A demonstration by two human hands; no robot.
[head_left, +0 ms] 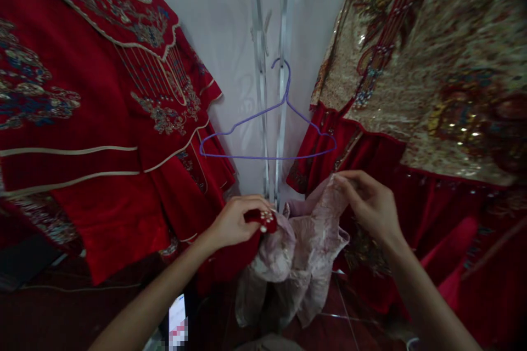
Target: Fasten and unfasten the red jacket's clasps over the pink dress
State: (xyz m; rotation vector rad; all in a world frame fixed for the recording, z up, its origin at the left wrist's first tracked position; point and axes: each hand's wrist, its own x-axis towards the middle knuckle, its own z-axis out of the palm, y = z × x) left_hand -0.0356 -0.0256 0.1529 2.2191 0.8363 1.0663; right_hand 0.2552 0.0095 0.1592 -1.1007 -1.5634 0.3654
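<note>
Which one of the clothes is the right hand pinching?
The pale pink garment, low in the middle. The right hand pinches its top edge; the bigger clothes beside it are red or red and gold.

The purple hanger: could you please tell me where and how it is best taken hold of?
Probably by the hanger's neck, just under the hook, coming from the front. There its sloping arms meet in a slim upright stem, easily pinched; metal rails stand behind it, and garments show behind both ends.
</note>
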